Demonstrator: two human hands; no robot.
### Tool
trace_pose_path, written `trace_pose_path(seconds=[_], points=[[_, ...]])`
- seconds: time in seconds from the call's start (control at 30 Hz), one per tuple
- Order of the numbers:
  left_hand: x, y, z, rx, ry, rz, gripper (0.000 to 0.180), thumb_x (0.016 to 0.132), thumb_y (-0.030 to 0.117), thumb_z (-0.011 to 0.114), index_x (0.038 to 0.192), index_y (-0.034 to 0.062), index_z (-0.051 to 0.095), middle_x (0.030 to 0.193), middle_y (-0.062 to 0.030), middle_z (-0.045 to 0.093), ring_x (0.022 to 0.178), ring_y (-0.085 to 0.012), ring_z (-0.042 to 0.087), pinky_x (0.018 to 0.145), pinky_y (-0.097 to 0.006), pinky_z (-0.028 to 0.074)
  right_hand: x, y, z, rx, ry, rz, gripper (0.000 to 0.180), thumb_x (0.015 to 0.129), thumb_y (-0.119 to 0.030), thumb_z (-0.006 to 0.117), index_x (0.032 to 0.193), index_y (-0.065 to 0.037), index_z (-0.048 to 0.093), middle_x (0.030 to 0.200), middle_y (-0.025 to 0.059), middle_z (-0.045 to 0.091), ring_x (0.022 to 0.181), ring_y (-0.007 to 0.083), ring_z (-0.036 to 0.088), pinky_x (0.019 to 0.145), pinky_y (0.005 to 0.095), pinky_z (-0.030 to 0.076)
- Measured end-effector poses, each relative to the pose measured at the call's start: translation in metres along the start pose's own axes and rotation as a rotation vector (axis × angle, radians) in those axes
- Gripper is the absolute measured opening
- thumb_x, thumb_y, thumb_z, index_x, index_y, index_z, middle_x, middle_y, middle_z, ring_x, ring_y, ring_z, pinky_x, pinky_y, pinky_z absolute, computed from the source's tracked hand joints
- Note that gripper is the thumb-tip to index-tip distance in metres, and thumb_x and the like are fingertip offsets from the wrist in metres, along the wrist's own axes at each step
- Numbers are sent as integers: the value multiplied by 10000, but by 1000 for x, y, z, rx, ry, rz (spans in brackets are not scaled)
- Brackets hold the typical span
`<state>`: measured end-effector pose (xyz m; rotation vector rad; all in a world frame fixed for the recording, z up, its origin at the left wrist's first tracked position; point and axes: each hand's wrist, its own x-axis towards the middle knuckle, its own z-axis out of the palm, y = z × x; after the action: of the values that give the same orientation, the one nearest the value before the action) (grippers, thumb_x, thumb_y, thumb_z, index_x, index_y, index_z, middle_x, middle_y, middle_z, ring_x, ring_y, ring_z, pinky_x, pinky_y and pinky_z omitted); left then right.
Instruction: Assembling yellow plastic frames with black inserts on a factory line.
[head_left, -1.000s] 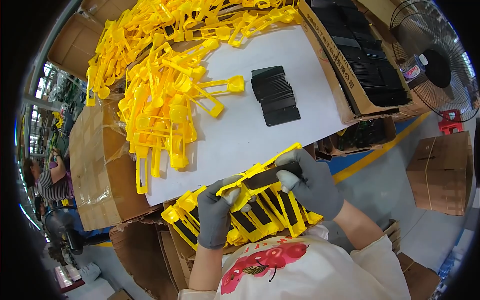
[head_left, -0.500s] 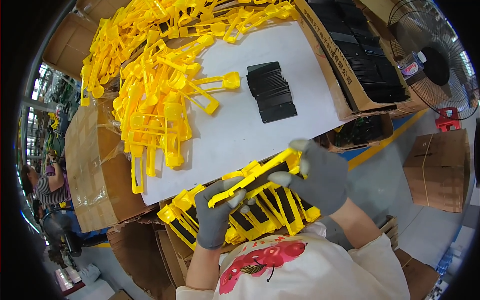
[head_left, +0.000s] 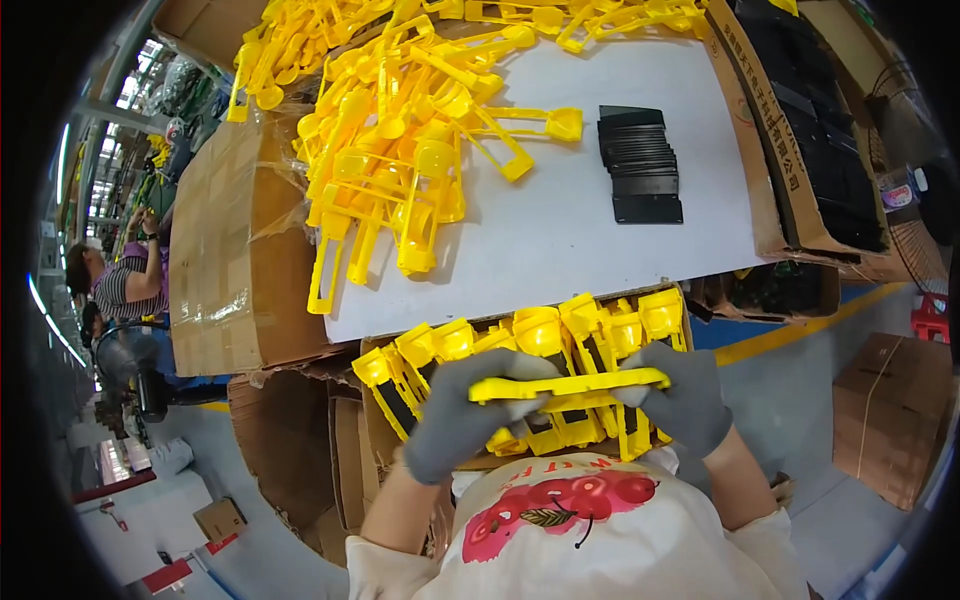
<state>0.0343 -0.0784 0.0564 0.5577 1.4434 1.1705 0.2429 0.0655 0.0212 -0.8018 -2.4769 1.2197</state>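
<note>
My left hand (head_left: 460,410) and right hand (head_left: 690,400), both in grey gloves, hold tight to the two ends of a long yellow plastic frame (head_left: 580,383). It lies side to side between them, as near to one as the other. I see mostly its thin edge; its flat face and some fingertips are hidden. It covers part of a row of yellow frames with black strips (head_left: 540,330). Farther off, thin black plates (head_left: 640,165) lie on the white worktop (head_left: 540,230).

Yellow frame (head_left: 572,384), slanted earlier, now nearly level and edge-on
</note>
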Motion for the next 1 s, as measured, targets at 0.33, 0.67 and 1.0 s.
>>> trace_pose_path(seconds=[0.33, 0.67, 1.0], points=[[40, 7, -56, 838, -270, 76, 335, 767, 174, 729, 1022, 39, 558, 873, -101, 650, 817, -276, 646, 747, -384, 496, -17, 6, -2, -414, -202, -30, 564, 702, -426, 755, 1169, -159, 585, 979, 52, 567, 929, 220, 591, 727, 330, 493], [57, 17, -25, 1365, 10, 342, 749, 691, 358, 799, 1320, 118, 472, 1087, -114, 623, 888, -324, 646, 726, -383, 523, -5, 25, 6, -447, -252, -322, 485, 722, -371, 752, 1127, -138, 624, 1006, 62, 610, 918, 235, 596, 777, 339, 498], [189, 36, -107, 1575, 810, 175, 855, 697, 619, 712, 1274, 29, 486, 992, -219, 645, 828, -374, 660, 669, -446, 524, 96, 43, -46, -393, 184, -118, 234, 792, -246, 701, 1012, -181, 652, 910, 21, 600, 809, 233, 638, 675, 358, 520]])
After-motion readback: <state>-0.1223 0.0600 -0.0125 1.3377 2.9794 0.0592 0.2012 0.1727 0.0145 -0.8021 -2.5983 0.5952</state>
